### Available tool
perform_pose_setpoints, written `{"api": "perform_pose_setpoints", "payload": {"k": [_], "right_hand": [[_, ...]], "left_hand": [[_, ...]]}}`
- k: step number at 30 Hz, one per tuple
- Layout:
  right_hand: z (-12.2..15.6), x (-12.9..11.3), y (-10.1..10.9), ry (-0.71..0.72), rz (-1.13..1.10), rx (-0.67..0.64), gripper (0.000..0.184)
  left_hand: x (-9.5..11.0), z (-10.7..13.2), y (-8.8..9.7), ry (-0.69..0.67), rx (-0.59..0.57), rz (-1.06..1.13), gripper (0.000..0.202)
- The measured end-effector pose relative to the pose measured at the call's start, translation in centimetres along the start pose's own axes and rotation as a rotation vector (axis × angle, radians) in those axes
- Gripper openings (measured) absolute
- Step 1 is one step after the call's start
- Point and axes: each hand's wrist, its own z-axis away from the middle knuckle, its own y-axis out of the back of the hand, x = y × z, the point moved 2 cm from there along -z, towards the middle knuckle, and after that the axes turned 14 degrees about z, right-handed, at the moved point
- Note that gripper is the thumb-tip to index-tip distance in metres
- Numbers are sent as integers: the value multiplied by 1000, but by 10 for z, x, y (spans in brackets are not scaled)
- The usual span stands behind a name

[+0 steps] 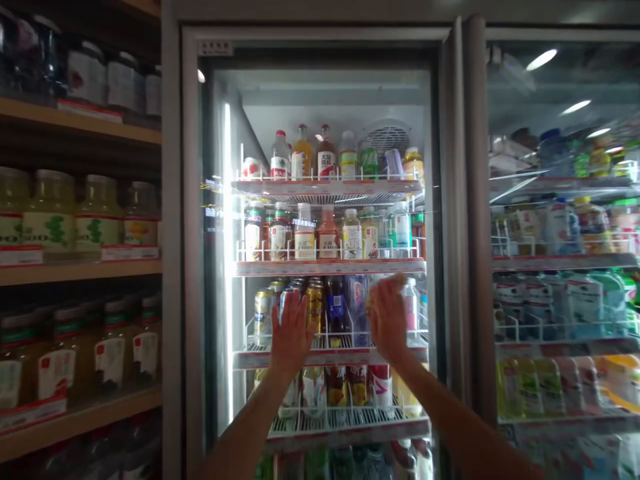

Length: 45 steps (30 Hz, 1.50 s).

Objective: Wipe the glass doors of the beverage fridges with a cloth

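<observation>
The glass door [330, 87] of a lit drinks fridge stands in front of me, closed, with faint reflections on it. My left hand [291, 330] is raised with fingers spread, its palm toward the glass at the height of the canned drinks; it seems to lie flat on the pane. To its right, my right hand [389, 320] is also up at the glass, blurred by motion. Its fingers are pressed around a pale yellowish, cloth-like piece [399, 280], mostly covered by the hand. Behind the hands are gold cans [314, 303] and a dark blue-labelled bottle [337, 303].
Several wire shelves of bottles fill the fridge, such as the shelf edge [327, 268]. A metal door frame [477, 233] separates it from a second glass-fronted fridge [565, 260]. On the left, wooden shelves [80, 270] hold glass jars [55, 213] and bottles.
</observation>
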Motion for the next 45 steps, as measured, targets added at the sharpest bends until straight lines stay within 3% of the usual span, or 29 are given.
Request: {"api": "perform_pose_setpoints", "payload": {"k": [2, 4, 5, 8, 10, 12, 14, 16, 17, 20, 22, 24, 27, 29, 31, 33, 35, 38, 41, 43, 45], "right_hand": [[10, -25, 0, 240, -63, -80, 62], [17, -24, 0, 313, -58, -115, 59], [17, -13, 0, 254, -29, -97, 59], [10, 30, -1, -108, 97, 33, 59], [7, 35, -1, -225, 117, 82, 61], [9, 17, -2, -132, 55, 28, 62], [18, -4, -1, 87, -29, -81, 61], [27, -3, 3, 207, -40, -137, 60], [30, 7, 5, 176, -8, -118, 59], [34, 51, 7, -175, 129, 13, 61], [37, 57, 5, -288, 137, 46, 63], [40, 35, 2, -188, 61, 6, 63], [46, -9, 4, 168, -99, -96, 59], [47, -11, 6, 301, -136, -115, 58], [42, 9, 7, 216, -93, -61, 60], [34, 31, 5, 10, -35, 20, 63], [26, 35, 3, -127, -45, 55, 65], [17, -1, 1, -77, -184, -50, 65], [11, -40, 6, -93, -342, -139, 60], [8, -51, 10, -180, -453, -149, 56], [4, -46, 15, -251, -535, -131, 54]], "left_hand": [[0, 0, 0, -1, 17, -1, 65], [-1, 0, 0, -8, 12, 12, 64], [-1, 1, 1, -12, 5, 21, 64], [-1, 2, 1, -24, -14, 45, 65], [-2, 2, 1, -16, -20, 63, 65], [-3, 2, 2, -2, -25, 89, 64], [-4, 2, 2, 8, -38, 111, 63], [-6, 2, 4, 4, -55, 109, 63], [-6, 2, 4, -4, -61, 96, 63], [-6, 4, 5, -27, -71, 41, 62], [-4, 5, 4, -19, -71, 14, 62], [-2, 5, 3, 0, -61, 0, 62], [1, 4, 3, 10, -42, 6, 63], [2, 3, 4, 2, -50, 10, 63], [1, 3, 5, 5, -70, 2, 63], [0, 4, 6, 16, -91, -8, 64], [0, 5, 7, 22, -100, -7, 65], [6, 3, 11, 28, -71, 43, 64], [30, -7, 10, -42, -66, 220, 61], [56, -16, 3, -161, -110, 372, 57], [81, -25, -11, -243, -126, 439, 55]]}}
